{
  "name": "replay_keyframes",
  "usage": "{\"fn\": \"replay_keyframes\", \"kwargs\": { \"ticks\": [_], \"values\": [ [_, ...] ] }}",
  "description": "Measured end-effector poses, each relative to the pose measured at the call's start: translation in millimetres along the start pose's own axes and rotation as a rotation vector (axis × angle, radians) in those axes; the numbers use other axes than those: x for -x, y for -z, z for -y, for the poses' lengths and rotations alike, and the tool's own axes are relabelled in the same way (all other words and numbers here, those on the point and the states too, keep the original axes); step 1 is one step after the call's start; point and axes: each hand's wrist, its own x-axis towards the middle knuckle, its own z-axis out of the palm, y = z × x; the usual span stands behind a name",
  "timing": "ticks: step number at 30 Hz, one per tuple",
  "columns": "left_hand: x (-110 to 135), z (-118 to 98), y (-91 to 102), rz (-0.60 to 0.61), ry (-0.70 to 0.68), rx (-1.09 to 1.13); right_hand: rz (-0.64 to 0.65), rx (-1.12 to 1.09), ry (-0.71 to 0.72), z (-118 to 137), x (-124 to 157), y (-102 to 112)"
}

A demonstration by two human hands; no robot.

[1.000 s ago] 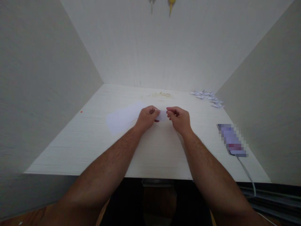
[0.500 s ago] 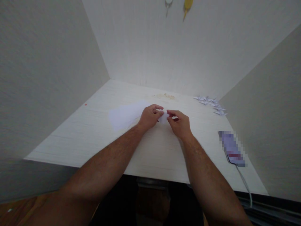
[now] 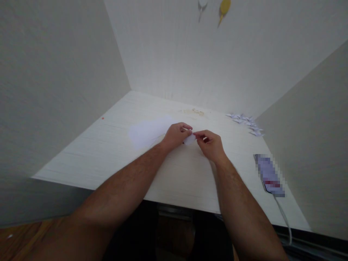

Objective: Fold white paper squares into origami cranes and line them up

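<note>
My left hand (image 3: 175, 136) and my right hand (image 3: 210, 144) meet over the middle of a pale wooden desk (image 3: 114, 152). Both pinch a small piece of white paper (image 3: 190, 139) between thumb and fingertips, fingers closed on it. Most of the piece is hidden by the fingers. A larger sheet of white paper (image 3: 148, 131) lies flat on the desk just left of my left hand.
Several small folded paper shapes (image 3: 246, 122) lie in the far right corner. A phone (image 3: 269, 175) with a white cable rests near the right edge. Walls close in on the left, back and right. A yellowish stain (image 3: 194, 112) marks the desk's far side.
My hands have drawn closer together, so less of the small paper shows between them. The camera view has tilted and shifted slightly to the left.
</note>
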Motion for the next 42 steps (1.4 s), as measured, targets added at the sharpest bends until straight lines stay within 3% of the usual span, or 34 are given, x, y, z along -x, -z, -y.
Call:
{"fn": "replay_keyframes", "kwargs": {
  "ticks": [7,11,15,19,30,42],
  "values": [
    [-2.3,7.7,0.6,0.223,0.117,0.221,0.208,-0.190,-0.213,1.9,0.4,10.2],
    [0.9,2.5,2.0,0.311,0.200,0.376,0.264,-0.257,-0.251,6.8,-0.5,18.1],
    [5.1,-6.1,5.2,0.364,0.192,0.401,0.297,-0.250,-0.261,6.6,-1.9,23.8],
    [5.2,-4.0,5.1,0.356,0.143,0.338,0.302,-0.223,-0.311,1.7,-3.4,25.0],
    [5.2,-0.1,1.4,0.231,-0.072,0.004,0.125,-0.184,-0.408,1.6,-7.4,15.1],
    [6.0,4.8,-6.5,0.204,-0.085,-0.006,0.023,-0.052,-0.389,-2.5,-6.6,9.5]
  ]
}}
